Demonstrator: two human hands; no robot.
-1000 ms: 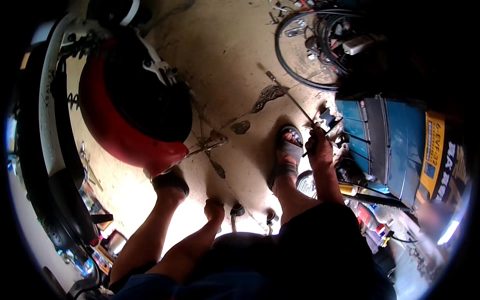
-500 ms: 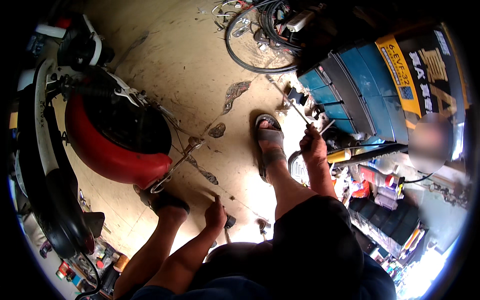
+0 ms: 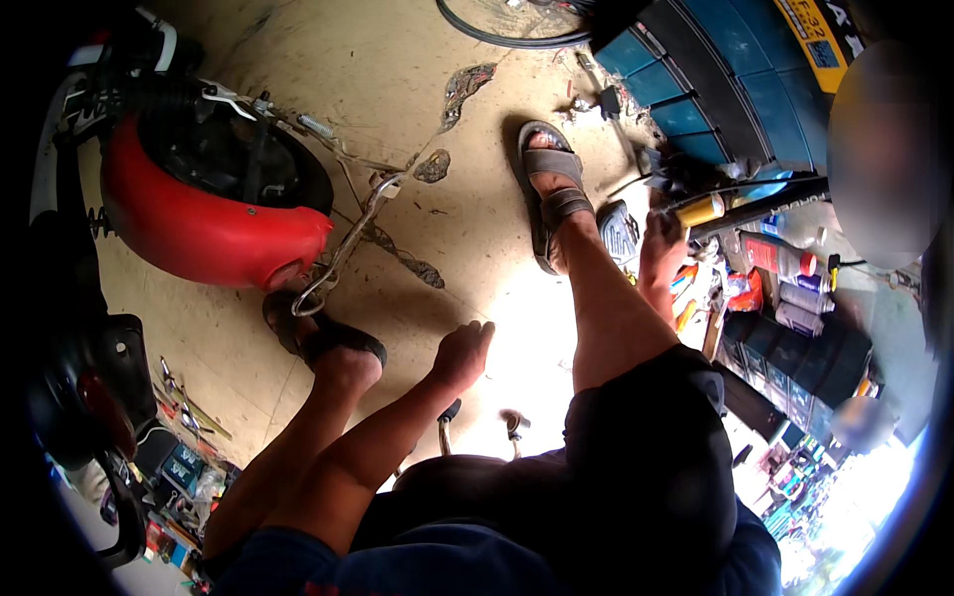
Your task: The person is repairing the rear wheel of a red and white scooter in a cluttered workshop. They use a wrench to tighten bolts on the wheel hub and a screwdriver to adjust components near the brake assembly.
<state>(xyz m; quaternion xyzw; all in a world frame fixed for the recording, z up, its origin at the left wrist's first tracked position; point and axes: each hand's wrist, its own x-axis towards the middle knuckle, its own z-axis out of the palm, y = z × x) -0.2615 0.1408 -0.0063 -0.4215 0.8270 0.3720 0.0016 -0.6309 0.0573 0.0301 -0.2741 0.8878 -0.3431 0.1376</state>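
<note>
My left hand (image 3: 462, 353) hangs over the lit floor beside my left foot, fingers loosely bent and apart, holding nothing visible. My right hand (image 3: 661, 230) reaches past my right sandal (image 3: 552, 167) among dark items and a yellow cylinder (image 3: 699, 211); its fingers are largely hidden. A metal rod (image 3: 626, 134) lies near it. At the left stands a scooter part with a red curved cover (image 3: 199, 243) around a black centre, with a bent metal bar (image 3: 353, 243) beside it.
Stacked teal batteries (image 3: 666, 84) and boxes stand at the upper right. Coiled black cable (image 3: 517, 35) lies at the top. Spray cans (image 3: 800, 298), bottles and small parts crowd the right side; scattered tools (image 3: 184, 407) lie lower left. The cracked floor (image 3: 378, 119) runs between.
My view has shifted, bringing the batteries and cable higher. My right hand, earlier gripping the long rod, has moved down among the clutter. My left hand has moved slightly rightward and up.
</note>
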